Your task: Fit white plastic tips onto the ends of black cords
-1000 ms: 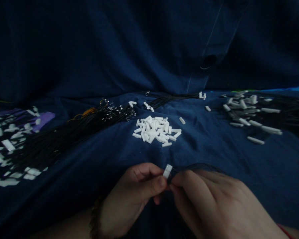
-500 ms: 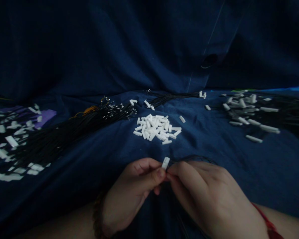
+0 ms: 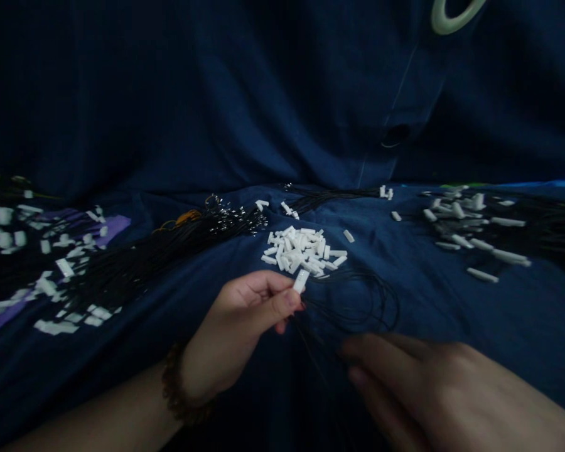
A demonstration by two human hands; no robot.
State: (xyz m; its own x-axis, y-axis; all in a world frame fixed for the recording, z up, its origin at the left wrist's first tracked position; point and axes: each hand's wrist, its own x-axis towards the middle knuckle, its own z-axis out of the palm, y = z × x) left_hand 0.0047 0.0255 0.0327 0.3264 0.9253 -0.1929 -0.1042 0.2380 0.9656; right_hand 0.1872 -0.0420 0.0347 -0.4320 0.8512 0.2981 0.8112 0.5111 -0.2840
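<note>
My left hand [image 3: 252, 304], with a beaded bracelet on its wrist, pinches a white plastic connector housing [image 3: 301, 281] between thumb and fingers. Thin black wires [image 3: 353, 301] trail from near the housing and loop off to the right. Below and to the right, apart from the housing, is my right hand [image 3: 405, 380], smeared by motion; whether its fingers hold a wire cannot be made out. Just behind the held housing lies a pile of loose white connector housings [image 3: 306, 248].
Left of the pile, a bundle of black wires [image 3: 169, 245] ends in bare metal tips. Wires with white connectors [image 3: 66, 267] lie at far left, and more connectors [image 3: 480, 245] at right. A smaller wire bundle [image 3: 334, 196] is behind, on blue cloth [image 3: 452, 314].
My right hand has drawn away from the housing, down and to the right. My left hand has moved slightly up and left, still pinching the housing. The wire loops now show more fully.
</note>
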